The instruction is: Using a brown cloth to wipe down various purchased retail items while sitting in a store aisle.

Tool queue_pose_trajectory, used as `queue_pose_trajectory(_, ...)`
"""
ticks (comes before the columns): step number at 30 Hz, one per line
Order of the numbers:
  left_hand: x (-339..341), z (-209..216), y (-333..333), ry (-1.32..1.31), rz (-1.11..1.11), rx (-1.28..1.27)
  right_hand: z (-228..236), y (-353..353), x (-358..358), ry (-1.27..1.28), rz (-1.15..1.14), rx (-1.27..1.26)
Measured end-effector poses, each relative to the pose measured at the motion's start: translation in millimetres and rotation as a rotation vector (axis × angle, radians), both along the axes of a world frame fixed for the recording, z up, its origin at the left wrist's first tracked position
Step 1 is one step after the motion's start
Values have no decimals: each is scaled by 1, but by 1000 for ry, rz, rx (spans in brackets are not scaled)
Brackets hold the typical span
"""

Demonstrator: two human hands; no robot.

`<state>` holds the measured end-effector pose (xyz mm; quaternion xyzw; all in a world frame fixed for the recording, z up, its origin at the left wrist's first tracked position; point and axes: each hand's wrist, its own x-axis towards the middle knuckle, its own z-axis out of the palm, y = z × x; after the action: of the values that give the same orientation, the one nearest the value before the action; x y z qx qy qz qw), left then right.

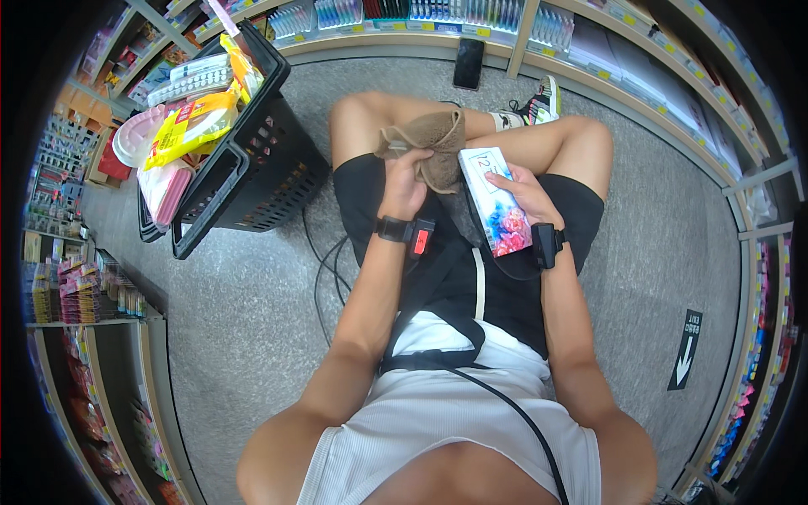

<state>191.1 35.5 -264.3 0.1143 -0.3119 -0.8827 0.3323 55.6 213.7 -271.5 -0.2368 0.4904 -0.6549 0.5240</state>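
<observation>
Bunched in my left hand is a brown cloth, its fingers closed round the lower edge. My right hand grips a flat, narrow box by its right side, thumb across the front. The box is white at the top, with blue and pink flowers below. It stands tilted over my lap, just right of the cloth and apart from my left hand. Both hands are above my crossed legs, each wrist wearing a black band with a small device.
A black basket full of packages, including a yellow packet, stands on the floor at the left. A dark phone lies by the far shelf. Stocked shelves surround me. A black cable runs beside my left leg, and a floor arrow sign is at right.
</observation>
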Motion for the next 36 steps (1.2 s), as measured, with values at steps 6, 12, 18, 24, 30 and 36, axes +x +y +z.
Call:
queue_pose_trajectory(6, 4, -1, 4, -121, -28, 12, -2, -4, 5, -58, 146, 6)
queue_pose_trajectory(12, -4, -3, 13, -49, -86, -11, -4, 3, 7, 14, 121, 54)
queue_pose_trajectory(18, 5, -5, 0, -43, -61, 96, 2, -2, 9, -10, -76, 71)
queue_pose_trajectory(24, 4, -13, 1, -91, -164, 206, -23, -2, -19, -148, -559, -144)
queue_pose_trajectory(30, 1, -32, 9, -117, -84, 96, -27, 1, -22, -50, -865, -393)
queue_pose_trajectory(36, -4, -25, 15, -102, -163, 142, -10, -2, -9, 109, -981, -432)
